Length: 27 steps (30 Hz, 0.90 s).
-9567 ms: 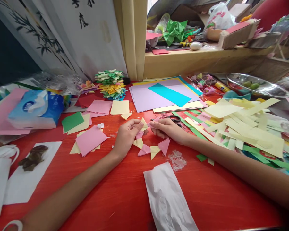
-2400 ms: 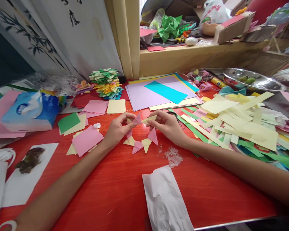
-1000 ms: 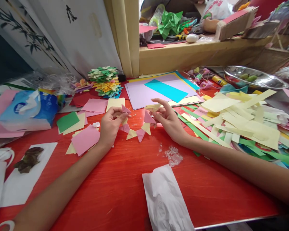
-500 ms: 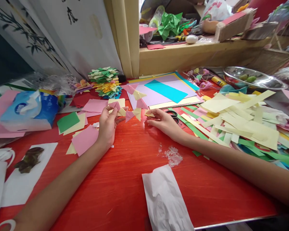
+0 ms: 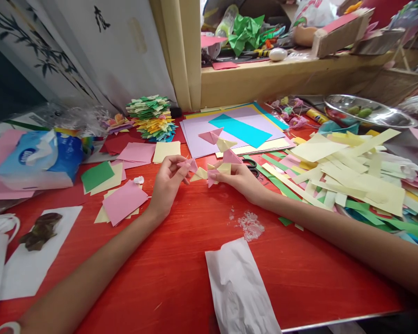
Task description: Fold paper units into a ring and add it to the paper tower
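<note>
A chain of folded pink and pale yellow paper pieces [image 5: 226, 144] is held up over the red table between my hands. My left hand [image 5: 172, 182] pinches a pink folded piece [image 5: 190, 165] at the chain's left end. On the other side, my right hand [image 5: 241, 182] grips the chain near its yellow and pink pieces, thumb in front; its other fingers are partly hidden. Below the hands lies a small heap of clear whitish bits [image 5: 251, 225]. Black-handled scissors [image 5: 252, 166] lie just behind my right hand, partly covered.
Pink, yellow and green paper squares [image 5: 125, 200] lie at left beside a blue tissue pack [image 5: 40, 157]. A stack of folded paper [image 5: 151, 118] stands at the back. Paper strips [image 5: 351, 171] pile up at right, near a metal bowl [image 5: 369, 111]. A white paper bag [image 5: 241, 287] lies in front.
My left hand has moved right, toward my right hand, with its pink piece. The chain has shifted right and turned, and my right hand now grips further along it.
</note>
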Tool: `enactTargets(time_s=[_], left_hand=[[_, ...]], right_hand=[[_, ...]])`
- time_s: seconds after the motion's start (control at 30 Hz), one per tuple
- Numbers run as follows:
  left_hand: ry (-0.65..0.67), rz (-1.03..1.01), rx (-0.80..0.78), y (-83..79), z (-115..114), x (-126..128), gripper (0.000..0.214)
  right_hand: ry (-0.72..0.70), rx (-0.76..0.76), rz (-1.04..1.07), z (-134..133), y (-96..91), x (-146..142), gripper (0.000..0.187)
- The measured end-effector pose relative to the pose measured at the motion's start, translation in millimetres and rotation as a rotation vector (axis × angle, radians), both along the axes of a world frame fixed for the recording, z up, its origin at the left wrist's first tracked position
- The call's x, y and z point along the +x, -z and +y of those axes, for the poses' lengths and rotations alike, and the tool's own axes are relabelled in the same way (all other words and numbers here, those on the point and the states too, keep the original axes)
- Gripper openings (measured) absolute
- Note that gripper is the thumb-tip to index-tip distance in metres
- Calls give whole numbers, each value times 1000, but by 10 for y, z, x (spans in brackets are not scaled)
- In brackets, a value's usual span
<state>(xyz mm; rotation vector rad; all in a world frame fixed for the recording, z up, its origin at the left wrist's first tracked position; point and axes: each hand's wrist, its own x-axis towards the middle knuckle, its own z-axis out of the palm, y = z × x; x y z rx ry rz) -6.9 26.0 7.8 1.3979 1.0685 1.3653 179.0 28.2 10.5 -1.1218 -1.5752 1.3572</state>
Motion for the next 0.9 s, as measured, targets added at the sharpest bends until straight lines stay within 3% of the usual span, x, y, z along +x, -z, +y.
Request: enactTargets(time_s=[0.57,0.9], left_hand=[[79,44,-117,4,49,-65,19],[39,150,-91,39,56,-22,19]], right_hand=[[-33,6,15,-12,-15,4,34],[-2,25,37,2,15,-7,34]])
